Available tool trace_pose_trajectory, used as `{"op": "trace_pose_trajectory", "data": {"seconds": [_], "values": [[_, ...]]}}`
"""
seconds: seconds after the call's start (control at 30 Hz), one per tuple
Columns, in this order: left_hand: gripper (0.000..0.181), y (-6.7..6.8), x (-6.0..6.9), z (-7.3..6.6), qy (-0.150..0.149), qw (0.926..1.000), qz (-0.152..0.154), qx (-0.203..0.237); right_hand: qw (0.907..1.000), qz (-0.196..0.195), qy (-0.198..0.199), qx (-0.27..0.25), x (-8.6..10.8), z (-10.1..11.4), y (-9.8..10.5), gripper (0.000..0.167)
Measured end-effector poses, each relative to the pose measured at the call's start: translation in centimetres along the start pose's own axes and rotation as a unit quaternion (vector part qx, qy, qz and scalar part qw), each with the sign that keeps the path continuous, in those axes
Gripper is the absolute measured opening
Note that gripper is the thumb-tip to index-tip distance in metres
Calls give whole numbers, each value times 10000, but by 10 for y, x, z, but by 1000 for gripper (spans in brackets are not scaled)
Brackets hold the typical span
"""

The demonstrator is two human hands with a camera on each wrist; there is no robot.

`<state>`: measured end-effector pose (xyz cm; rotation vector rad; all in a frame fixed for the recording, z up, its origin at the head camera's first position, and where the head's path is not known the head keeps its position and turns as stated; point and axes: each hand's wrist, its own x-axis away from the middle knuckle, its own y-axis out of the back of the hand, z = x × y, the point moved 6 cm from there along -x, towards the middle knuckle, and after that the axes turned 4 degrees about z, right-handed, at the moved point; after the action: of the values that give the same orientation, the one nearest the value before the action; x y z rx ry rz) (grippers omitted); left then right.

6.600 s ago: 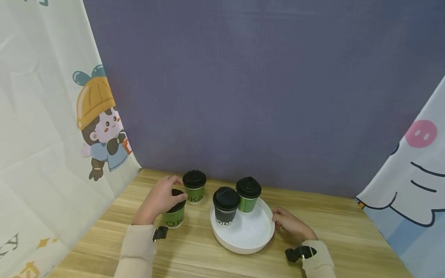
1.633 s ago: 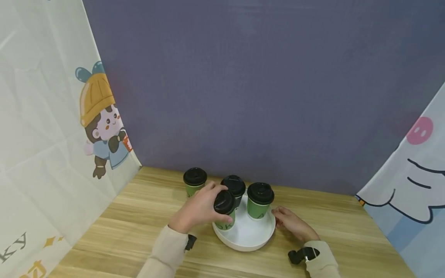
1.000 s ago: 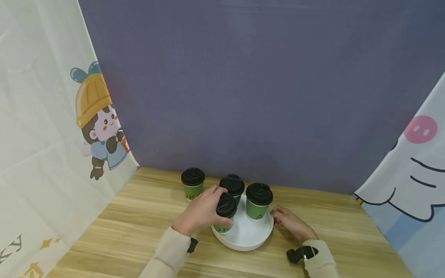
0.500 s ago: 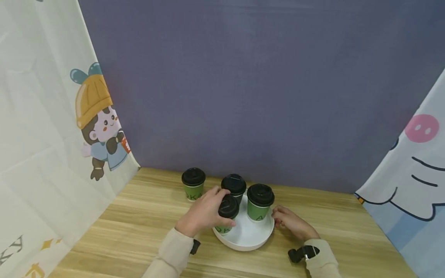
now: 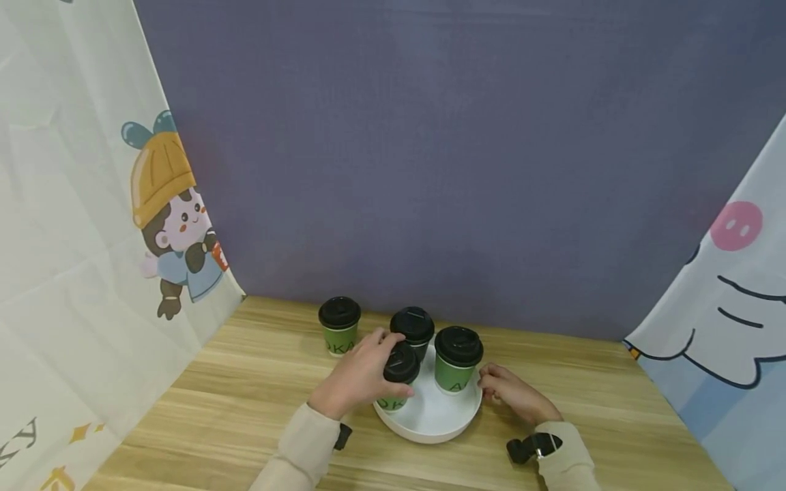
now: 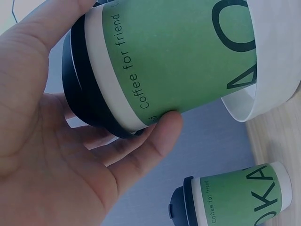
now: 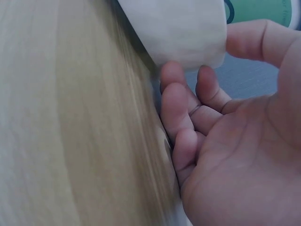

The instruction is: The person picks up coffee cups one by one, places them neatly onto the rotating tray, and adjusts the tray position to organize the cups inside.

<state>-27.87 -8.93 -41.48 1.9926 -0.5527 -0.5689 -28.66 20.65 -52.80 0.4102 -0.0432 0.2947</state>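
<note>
My left hand (image 5: 353,378) grips a green paper coffee cup (image 5: 401,365) with a black lid, thumb on one side and fingers on the other. That cup stands upright inside a round white tray (image 5: 437,419) at its left side; the left wrist view shows its green wall (image 6: 174,52) against the tray's rim. Behind it in the tray is a dark coffee cup (image 5: 413,324), partly hidden. Another green coffee cup (image 5: 456,361) stands in the tray's right part. At the tray's right edge, my right hand (image 5: 518,399) pinches the wall, thumb above and fingers curled low.
One more green coffee cup (image 5: 340,331) with a black lid stands on the wooden table (image 5: 245,402), left of the tray. A purple-grey cloth (image 5: 430,170) hangs along the table's back edge. Printed white cloths hang at both sides.
Since the earliest frame, the left hand has carried the front green cup from the table rightward into the tray. The tray's other two cups now stand differently. Over the last second almost nothing moved.
</note>
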Motion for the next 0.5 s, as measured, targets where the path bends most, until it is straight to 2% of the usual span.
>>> {"op": "trace_pose_trajectory", "data": {"seconds": [0.33,0.5], "values": [[97,-1,-2,3,57,10000,-44,21,9999,124,16,-99,-3,-4,1,8],[98,0,-2,6,122,9999,-26,56,9999,44,-96,-124,-5,-7,3,20]]}}
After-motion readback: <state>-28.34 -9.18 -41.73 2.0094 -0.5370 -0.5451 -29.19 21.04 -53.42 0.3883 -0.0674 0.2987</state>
